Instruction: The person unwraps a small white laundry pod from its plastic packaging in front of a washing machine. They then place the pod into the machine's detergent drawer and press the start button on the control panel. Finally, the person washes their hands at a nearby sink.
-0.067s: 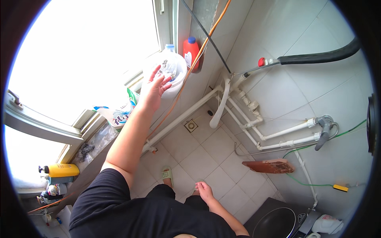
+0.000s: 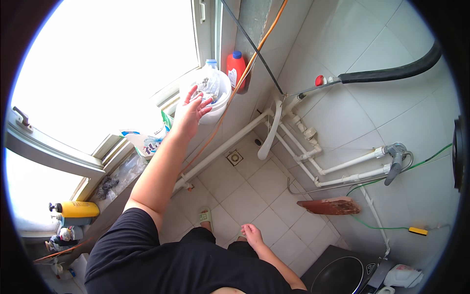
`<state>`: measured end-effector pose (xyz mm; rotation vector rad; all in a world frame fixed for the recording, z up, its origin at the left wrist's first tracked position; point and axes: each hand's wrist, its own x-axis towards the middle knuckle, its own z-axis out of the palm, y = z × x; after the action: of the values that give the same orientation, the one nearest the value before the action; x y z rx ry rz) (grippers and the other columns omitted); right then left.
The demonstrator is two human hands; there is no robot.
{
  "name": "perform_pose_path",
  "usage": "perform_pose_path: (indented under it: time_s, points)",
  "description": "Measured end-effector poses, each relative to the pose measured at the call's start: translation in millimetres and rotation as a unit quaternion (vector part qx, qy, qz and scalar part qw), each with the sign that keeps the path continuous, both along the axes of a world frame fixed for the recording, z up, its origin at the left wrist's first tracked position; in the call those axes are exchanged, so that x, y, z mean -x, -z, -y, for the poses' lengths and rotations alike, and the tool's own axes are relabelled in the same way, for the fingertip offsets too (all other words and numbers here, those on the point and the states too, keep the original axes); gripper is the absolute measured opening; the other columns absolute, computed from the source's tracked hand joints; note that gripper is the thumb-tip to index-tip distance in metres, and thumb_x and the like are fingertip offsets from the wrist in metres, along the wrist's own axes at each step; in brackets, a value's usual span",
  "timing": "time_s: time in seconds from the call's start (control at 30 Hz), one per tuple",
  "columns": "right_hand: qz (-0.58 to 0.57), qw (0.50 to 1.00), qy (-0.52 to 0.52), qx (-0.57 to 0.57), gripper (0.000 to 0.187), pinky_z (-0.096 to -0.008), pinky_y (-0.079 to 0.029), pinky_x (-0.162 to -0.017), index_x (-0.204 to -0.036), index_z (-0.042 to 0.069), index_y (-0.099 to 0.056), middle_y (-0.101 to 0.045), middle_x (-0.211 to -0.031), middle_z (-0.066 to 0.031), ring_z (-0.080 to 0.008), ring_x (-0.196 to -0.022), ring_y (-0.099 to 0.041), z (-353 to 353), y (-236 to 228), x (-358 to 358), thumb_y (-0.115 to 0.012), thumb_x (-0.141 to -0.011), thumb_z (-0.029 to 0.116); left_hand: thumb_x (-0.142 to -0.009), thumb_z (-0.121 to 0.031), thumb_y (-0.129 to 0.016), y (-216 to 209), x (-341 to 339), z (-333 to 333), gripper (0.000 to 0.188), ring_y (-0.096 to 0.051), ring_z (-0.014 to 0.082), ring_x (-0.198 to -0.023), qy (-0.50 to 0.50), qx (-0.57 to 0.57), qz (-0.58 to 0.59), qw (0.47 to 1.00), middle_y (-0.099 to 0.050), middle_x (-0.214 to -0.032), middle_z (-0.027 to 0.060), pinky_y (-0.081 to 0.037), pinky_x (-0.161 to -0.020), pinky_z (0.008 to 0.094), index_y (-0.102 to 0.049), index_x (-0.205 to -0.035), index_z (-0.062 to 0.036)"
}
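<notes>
My left hand (image 2: 191, 113) reaches out toward the window sill with its fingers spread and nothing in them. Just beyond it stands a white bucket (image 2: 223, 100) with a clear plastic bag (image 2: 209, 84) inside. The fingers overlap the bucket's near side in view, and I cannot tell whether they touch it. A white, blue and green printed bag (image 2: 147, 142) lies on the sill beside my left forearm. My right hand (image 2: 251, 235) hangs low in front of my body, fingers loosely curled together, with nothing visible in it.
A red bottle with a blue cap (image 2: 236, 67) stands behind the bucket. An orange cable (image 2: 264, 34) runs past the bucket. White pipes (image 2: 223, 149) line the walls. A yellow pump bottle (image 2: 78, 209) lies at left; a black pan (image 2: 338, 277) sits lower right.
The whole view has shifted slightly, so the bucket and red bottle appear a little lower. Both hands keep nearly the same pose.
</notes>
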<state>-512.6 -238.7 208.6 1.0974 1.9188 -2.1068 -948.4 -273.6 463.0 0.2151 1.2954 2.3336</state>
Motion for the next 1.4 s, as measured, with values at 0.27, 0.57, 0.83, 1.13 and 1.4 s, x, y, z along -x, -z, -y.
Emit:
perform_pose_path:
  time_s: [0.27, 0.57, 0.83, 1.13, 1.4]
  points:
    - [0.008, 0.999, -0.005, 0.039, 0.022, -0.0209, -0.042, -0.058, -0.096, 0.005, -0.056, -0.059, -0.080, -0.0024, -0.0083, -0.068, -0.053, -18, -60, 35, -0.044, -0.091, 0.023, -0.093, -0.038, -0.024, -44, -64, 63, 0.057, -0.029, 0.0330, -0.126, 0.175, -0.340, 0.156, 0.911, -0.028, -0.136, 0.0226, -0.028, -0.103, 0.0436, -0.028, -0.129, 0.0059]
    - [0.032, 0.955, -0.293, 0.040, 0.027, -0.0223, -0.044, -0.057, -0.096, 0.005, -0.054, -0.059, -0.079, -0.0045, -0.0100, -0.067, -0.054, 0, -62, 72, -0.043, -0.091, 0.030, -0.088, -0.049, -0.034, -95, -243, 263, 0.072, -0.016, 0.0294, -0.132, -0.060, -0.379, 0.088, 0.919, -0.016, -0.142, 0.0192, -0.013, -0.108, 0.0417, -0.020, -0.134, 0.0048]
    - [-0.025, 0.836, -0.546, 0.043, 0.023, -0.0227, -0.044, -0.056, -0.095, 0.006, -0.056, -0.060, -0.079, -0.0043, -0.0102, -0.065, -0.055, 169, -112, 115, -0.045, -0.090, 0.026, -0.088, -0.051, -0.030, -74, -437, 439, 0.069, -0.021, 0.0282, -0.131, -0.351, -0.386, -0.045, 0.852, -0.022, -0.141, 0.0171, -0.017, -0.107, 0.0407, -0.027, -0.132, 0.0028]
    - [-0.009, 0.653, -0.757, 0.000, 0.025, -0.0234, -0.044, -0.057, -0.094, 0.005, -0.056, -0.060, -0.077, -0.0028, -0.0102, -0.066, -0.055, 401, -122, 37, -0.044, -0.091, 0.027, -0.088, -0.051, -0.023, -7, -642, 607, 0.070, -0.017, 0.0281, -0.132, -0.568, -0.424, -0.120, 0.695, -0.021, -0.141, 0.0167, -0.013, -0.108, 0.0426, -0.027, -0.131, 0.0048]
    - [-0.154, 0.543, -0.825, 0.024, 0.024, -0.0249, -0.044, -0.059, -0.091, 0.001, -0.058, -0.059, -0.075, -0.0047, -0.0112, -0.064, -0.054, 637, -167, -52, -0.048, -0.089, 0.023, -0.089, -0.053, -0.020, -7, -742, 715, 0.071, -0.017, 0.0286, -0.132, -0.650, -0.427, -0.105, 0.619, -0.024, -0.140, 0.0164, -0.014, -0.107, 0.0426, -0.029, -0.129, 0.0049]
